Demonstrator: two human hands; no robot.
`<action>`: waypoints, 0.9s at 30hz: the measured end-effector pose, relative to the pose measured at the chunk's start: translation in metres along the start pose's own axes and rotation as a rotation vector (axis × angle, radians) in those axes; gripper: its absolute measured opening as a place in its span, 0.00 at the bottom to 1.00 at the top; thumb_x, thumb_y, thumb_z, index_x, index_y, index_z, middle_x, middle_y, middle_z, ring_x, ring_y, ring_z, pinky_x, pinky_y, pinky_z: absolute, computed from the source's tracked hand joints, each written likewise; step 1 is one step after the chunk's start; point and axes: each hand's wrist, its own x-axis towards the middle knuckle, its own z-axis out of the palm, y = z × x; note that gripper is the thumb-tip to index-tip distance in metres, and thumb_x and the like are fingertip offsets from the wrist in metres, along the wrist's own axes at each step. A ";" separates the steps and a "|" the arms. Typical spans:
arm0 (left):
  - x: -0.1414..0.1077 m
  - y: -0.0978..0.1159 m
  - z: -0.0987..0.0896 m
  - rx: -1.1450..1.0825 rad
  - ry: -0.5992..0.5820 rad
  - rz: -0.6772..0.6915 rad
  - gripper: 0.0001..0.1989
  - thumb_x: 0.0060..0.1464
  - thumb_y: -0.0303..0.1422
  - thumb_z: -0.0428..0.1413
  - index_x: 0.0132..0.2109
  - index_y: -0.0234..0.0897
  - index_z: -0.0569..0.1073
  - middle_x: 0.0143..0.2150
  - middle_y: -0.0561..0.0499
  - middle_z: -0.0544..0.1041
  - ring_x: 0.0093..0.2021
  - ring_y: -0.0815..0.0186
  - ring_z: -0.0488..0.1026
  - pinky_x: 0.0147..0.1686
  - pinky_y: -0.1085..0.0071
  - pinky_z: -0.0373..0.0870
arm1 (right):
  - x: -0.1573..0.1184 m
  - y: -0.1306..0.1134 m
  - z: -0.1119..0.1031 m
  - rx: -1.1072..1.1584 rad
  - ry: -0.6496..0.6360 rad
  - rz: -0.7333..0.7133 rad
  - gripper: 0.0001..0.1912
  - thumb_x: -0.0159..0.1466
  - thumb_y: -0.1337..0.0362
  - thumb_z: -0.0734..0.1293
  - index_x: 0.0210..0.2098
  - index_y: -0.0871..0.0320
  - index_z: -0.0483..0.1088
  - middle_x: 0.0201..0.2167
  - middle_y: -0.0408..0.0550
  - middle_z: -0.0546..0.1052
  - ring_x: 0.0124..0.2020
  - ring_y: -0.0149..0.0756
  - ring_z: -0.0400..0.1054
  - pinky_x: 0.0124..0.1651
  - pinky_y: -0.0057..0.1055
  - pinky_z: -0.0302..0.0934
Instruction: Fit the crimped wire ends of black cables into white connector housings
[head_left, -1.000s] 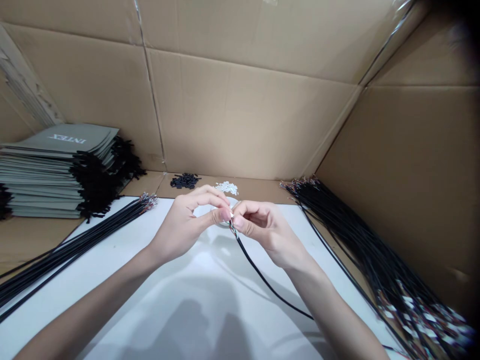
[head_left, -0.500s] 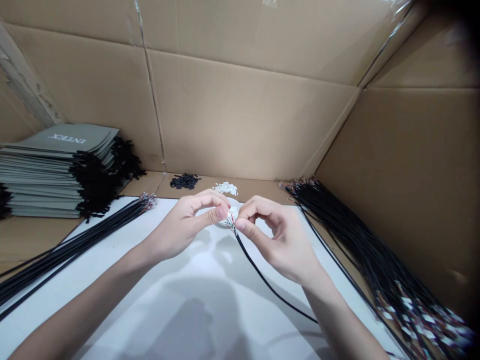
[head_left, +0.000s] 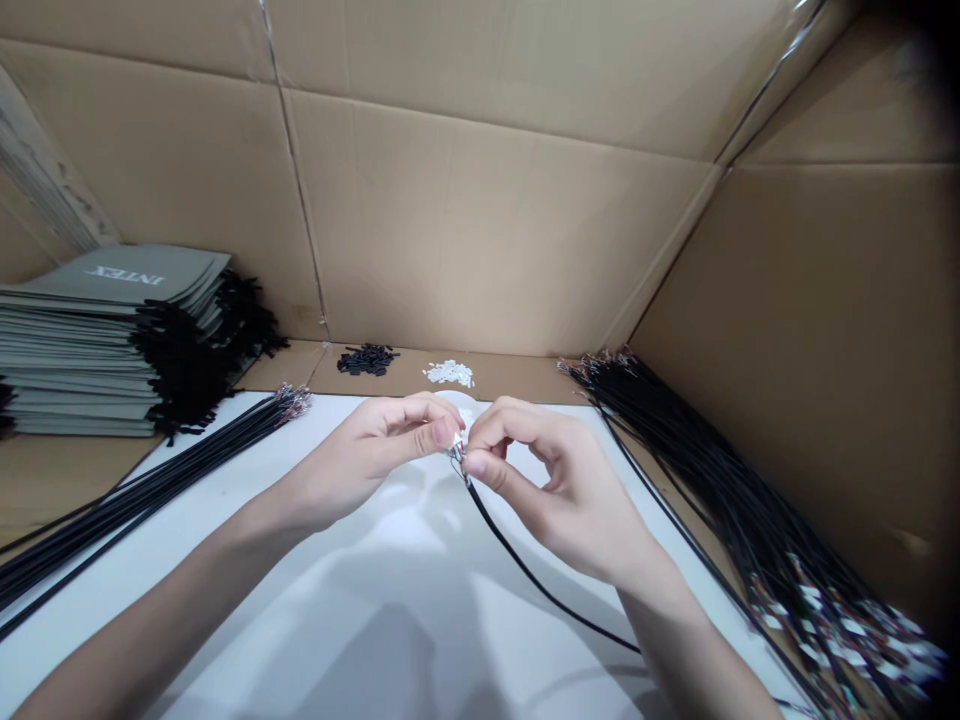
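Observation:
A black cable (head_left: 517, 562) rises from the lower right to the middle, its end split into thin coloured wires (head_left: 458, 462). My left hand (head_left: 375, 448) pinches a small white connector (head_left: 456, 440) between thumb and forefinger, right at the wire ends. Beside it, my right hand (head_left: 555, 480) is closed in a pinch on one of the wires, thumb against forefinger. The fingertips hide how far the wire enters the connector. Behind the hands lies a round white dish (head_left: 459, 402), partly covered by them.
Black tubes (head_left: 366, 360) and white pieces (head_left: 450, 374) lie in small piles at the back. Cable bundles flank the white work surface (head_left: 360, 620), one left (head_left: 172, 480), one right (head_left: 675, 460). Grey printed sleeves (head_left: 97, 340) are stacked far left. Cardboard walls (head_left: 480, 230) enclose the back and right.
Both hands have drawn slightly closer together and the wires are now nearer the white connector in my left fingers. The view has shifted a little.

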 end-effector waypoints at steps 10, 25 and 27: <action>-0.001 0.003 0.001 0.049 0.052 0.005 0.14 0.63 0.42 0.57 0.34 0.37 0.74 0.38 0.54 0.72 0.34 0.71 0.65 0.36 0.74 0.60 | 0.002 0.000 0.001 0.091 0.004 0.068 0.09 0.67 0.66 0.67 0.29 0.58 0.70 0.27 0.40 0.72 0.30 0.29 0.63 0.36 0.29 0.56; -0.002 0.006 0.006 0.031 0.099 0.088 0.13 0.63 0.39 0.58 0.34 0.36 0.77 0.36 0.52 0.75 0.37 0.67 0.71 0.42 0.71 0.67 | 0.019 0.028 0.002 0.730 -0.286 0.294 0.15 0.61 0.57 0.74 0.26 0.60 0.72 0.24 0.40 0.68 0.27 0.28 0.57 0.34 0.29 0.51; -0.003 0.007 0.008 -0.011 0.095 0.094 0.13 0.64 0.38 0.57 0.33 0.35 0.77 0.36 0.52 0.74 0.36 0.68 0.72 0.42 0.71 0.68 | 0.020 0.030 0.005 0.794 -0.304 0.319 0.14 0.60 0.57 0.75 0.26 0.60 0.73 0.23 0.40 0.68 0.27 0.28 0.58 0.33 0.29 0.51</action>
